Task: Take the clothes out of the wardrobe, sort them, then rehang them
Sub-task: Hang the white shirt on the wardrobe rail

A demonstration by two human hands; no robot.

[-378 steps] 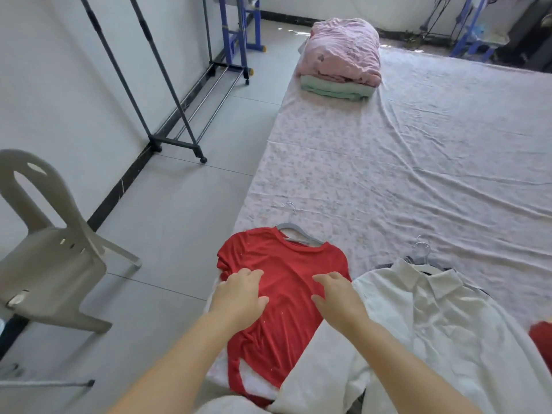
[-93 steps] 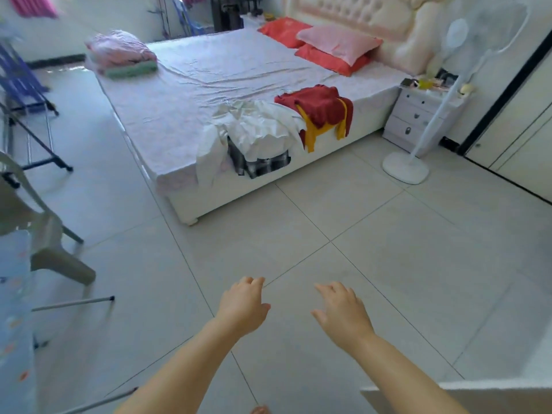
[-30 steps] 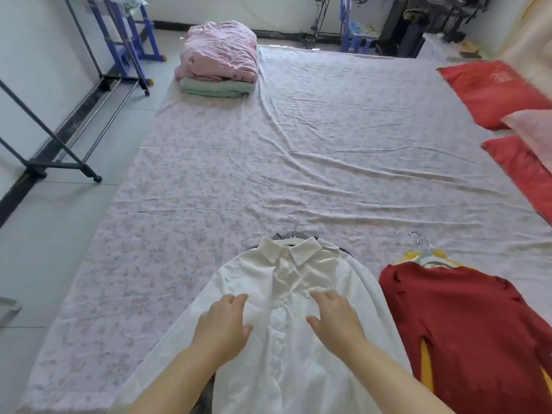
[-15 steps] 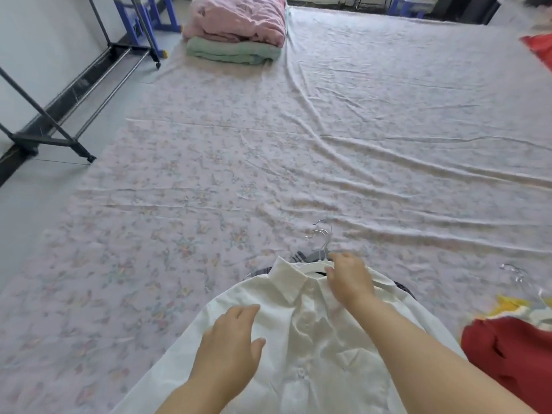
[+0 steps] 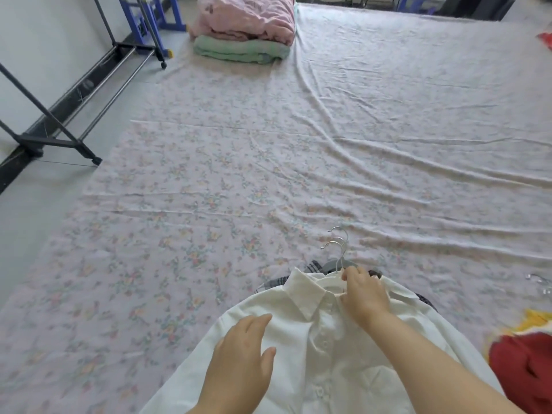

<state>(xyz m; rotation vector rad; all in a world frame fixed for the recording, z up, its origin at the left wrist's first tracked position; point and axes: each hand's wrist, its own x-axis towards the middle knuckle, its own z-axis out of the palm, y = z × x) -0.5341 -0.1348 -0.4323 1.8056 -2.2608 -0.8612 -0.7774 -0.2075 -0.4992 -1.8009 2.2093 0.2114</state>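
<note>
A white collared shirt (image 5: 322, 363) lies on the bed's floral sheet (image 5: 239, 180), on top of a dark plaid garment (image 5: 276, 282) whose edge shows at the collar. Metal hanger hooks (image 5: 339, 246) stick out above the collar. My right hand (image 5: 363, 295) grips the white hanger at the shirt's neck. My left hand (image 5: 242, 366) lies flat on the shirt's left shoulder, fingers relaxed. A red garment (image 5: 525, 372) with yellow fabric beneath lies at the right edge.
Folded pink and green bedding (image 5: 245, 28) is stacked at the far left of the bed. A black clothes rack frame (image 5: 59, 127) and a blue rack (image 5: 149, 16) stand on the floor to the left. A clear hanger (image 5: 537, 282) lies by the red garment.
My right hand has closed on the hanger at the shirt's collar. My left hand stays flat on the shirt's left side. The view has tilted slightly closer.
</note>
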